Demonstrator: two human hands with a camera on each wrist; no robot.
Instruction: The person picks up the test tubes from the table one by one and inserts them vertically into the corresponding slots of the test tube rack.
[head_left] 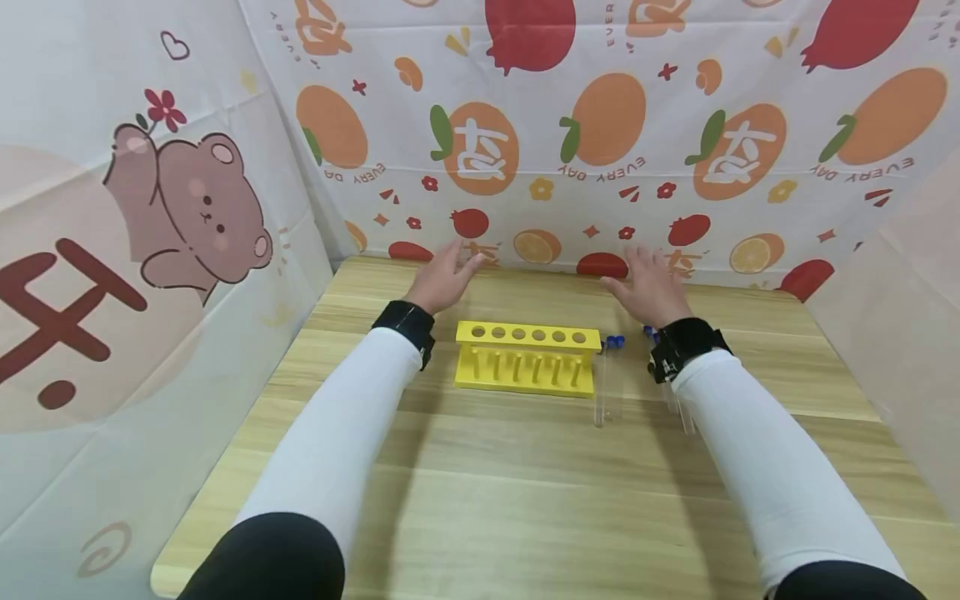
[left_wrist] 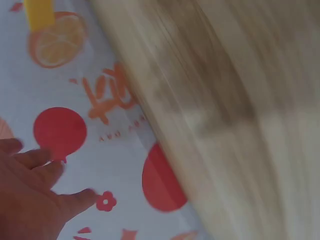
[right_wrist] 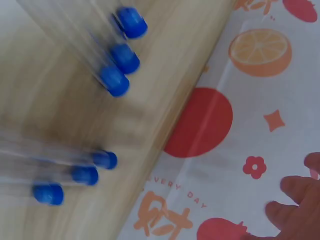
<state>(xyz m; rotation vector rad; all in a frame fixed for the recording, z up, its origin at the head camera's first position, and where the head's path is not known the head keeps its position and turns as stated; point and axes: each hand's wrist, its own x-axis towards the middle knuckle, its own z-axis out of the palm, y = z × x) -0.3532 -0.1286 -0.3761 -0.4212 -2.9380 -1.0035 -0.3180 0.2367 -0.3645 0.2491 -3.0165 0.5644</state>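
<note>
A yellow test tube rack (head_left: pixel 525 379) with a row of round holes stands in the middle of the table, and no tubes show in it. Beyond its left end, my left hand (head_left: pixel 441 279) hovers with fingers extended and thumb spread. My right hand (head_left: pixel 648 287) is held up likewise past the rack's right end, holding nothing. Clear test tubes with blue caps (right_wrist: pixel 114 80) lie beside the rack in one group of three. A second group of three capped tubes (right_wrist: pixel 85 175) lies farther right, partly hidden by my right wrist in the head view.
The wooden table (head_left: pixel 487 492) ends at the back against a white cloth (head_left: pixel 540 208) printed with fruit. More printed cloth hangs at the left side (head_left: pixel 67 467), and a pale cloth (head_left: pixel 915 333) at the right. Black bands (head_left: pixel 405 325) circle both wrists.
</note>
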